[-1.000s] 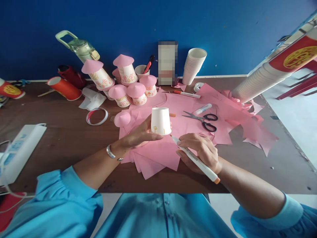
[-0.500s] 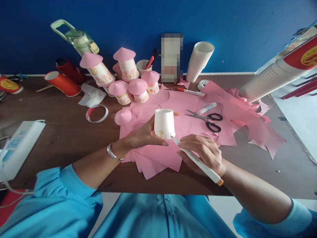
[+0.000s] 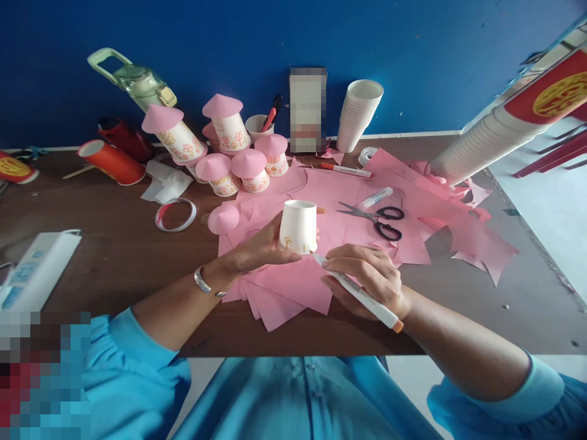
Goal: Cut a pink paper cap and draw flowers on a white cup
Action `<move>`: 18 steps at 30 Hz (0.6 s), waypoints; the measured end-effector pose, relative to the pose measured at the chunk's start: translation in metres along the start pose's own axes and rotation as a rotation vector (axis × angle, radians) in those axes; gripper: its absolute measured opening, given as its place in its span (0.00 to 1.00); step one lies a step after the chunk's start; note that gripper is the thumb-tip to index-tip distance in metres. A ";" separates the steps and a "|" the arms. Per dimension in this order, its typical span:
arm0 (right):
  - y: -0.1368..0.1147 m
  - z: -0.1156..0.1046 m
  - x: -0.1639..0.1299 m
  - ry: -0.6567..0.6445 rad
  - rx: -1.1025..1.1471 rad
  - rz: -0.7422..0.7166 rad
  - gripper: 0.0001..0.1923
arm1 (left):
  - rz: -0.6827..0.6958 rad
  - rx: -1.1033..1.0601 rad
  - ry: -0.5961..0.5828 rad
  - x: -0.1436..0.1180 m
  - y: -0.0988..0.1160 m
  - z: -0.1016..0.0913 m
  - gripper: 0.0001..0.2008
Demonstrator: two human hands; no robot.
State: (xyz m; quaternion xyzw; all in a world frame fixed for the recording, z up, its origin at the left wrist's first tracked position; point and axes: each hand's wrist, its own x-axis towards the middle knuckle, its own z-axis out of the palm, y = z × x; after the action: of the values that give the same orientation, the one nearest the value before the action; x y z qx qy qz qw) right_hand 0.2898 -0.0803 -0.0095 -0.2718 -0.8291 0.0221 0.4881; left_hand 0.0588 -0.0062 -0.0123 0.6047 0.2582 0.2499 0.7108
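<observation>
A white paper cup [image 3: 299, 223] is gripped upside down or upright, I cannot tell, in my left hand [image 3: 261, 247], above pink paper sheets [image 3: 284, 302]. A small yellow-brown flower and a short stroke are drawn near its lower edge. My right hand [image 3: 369, 278] is closed around a white marker [image 3: 367, 299] with an orange end. Its tip is at the cup's lower right edge. Black-handled scissors [image 3: 373, 217] lie on the pink paper to the right, beside a clear-barrelled stick [image 3: 376, 198]. A pink paper cone [image 3: 224, 218] sits left of the cup.
Several decorated cups with pink cone roofs [image 3: 248, 164] stand behind. Paper cup stacks [image 3: 360, 116] are at the back and right. A tape roll [image 3: 175, 215], red tube [image 3: 111, 162], green bottle [image 3: 142, 82] and power strip [image 3: 41, 269] are on the left. An orange-capped marker [image 3: 346, 170] lies behind.
The view has shifted slightly. The cup has turned a little in my left hand, its flower now nearer the left side. A short stroke shows, and the marker tip sits to its right.
</observation>
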 end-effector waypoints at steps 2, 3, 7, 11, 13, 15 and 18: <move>0.000 0.001 0.000 0.008 -0.023 0.011 0.11 | 0.010 -0.024 0.001 -0.001 0.001 0.001 0.42; 0.001 0.001 0.000 0.009 -0.026 0.016 0.11 | 0.011 -0.035 0.001 -0.001 0.001 0.002 0.42; 0.001 0.003 0.001 0.003 0.005 0.005 0.11 | 0.022 -0.074 -0.018 -0.001 0.006 0.005 0.42; 0.000 0.003 0.003 -0.020 0.030 -0.004 0.13 | 0.015 -0.093 -0.029 -0.001 0.004 0.004 0.39; 0.000 0.003 0.003 -0.028 0.030 0.001 0.13 | 0.023 -0.100 -0.035 -0.001 0.001 0.002 0.38; 0.000 0.002 0.002 -0.031 0.021 -0.001 0.12 | 0.035 -0.100 -0.038 -0.001 -0.001 0.000 0.37; 0.000 0.001 0.000 -0.039 -0.014 -0.006 0.10 | 0.035 -0.103 -0.033 -0.001 -0.001 -0.001 0.33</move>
State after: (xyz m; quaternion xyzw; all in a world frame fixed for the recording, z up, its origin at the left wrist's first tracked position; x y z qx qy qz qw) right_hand 0.2887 -0.0794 -0.0100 -0.2721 -0.8394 0.0200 0.4701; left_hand 0.0575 -0.0067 -0.0136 0.5758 0.2227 0.2652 0.7407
